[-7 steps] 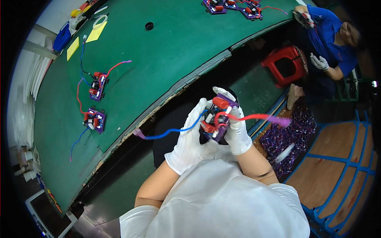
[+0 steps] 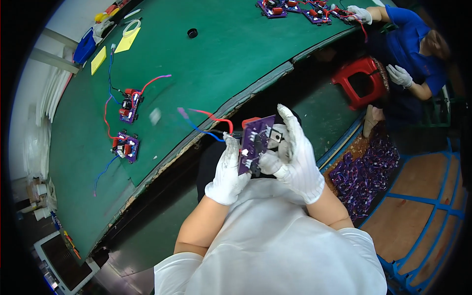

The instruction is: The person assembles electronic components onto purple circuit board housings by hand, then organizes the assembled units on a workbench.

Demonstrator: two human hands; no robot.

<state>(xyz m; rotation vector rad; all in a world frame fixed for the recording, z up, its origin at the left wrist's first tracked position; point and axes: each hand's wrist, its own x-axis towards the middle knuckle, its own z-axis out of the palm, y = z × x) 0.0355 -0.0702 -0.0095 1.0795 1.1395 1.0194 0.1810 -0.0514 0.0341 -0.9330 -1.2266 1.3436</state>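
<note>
"Turned over since the earlier frame, the circuit board (image 2: 254,140) showed its flat purple face, and its red wire (image 2: 221,119) and blue wire (image 2: 204,132) both trailed left."

"Did anything else shift?"

"Yes, a co-worker's hand (image 2: 361,14) had come down onto a cluster of boards (image 2: 317,17) near the right end of the bench (image 2: 211,64)."

"Where was the turned board, and who had it?"

"It was in the air, just off the bench's near edge. The left hand (image 2: 227,172) gripped it by its left side. The right hand (image 2: 301,167) was spread wide, one finger stretched up, others against the board's right side; I couldn't tell whether they bore weight."

"And on the bench?"

"Two wired boards (image 2: 129,146) lay toward its left end, and a black ring (image 2: 192,33) sat farther back."
</note>
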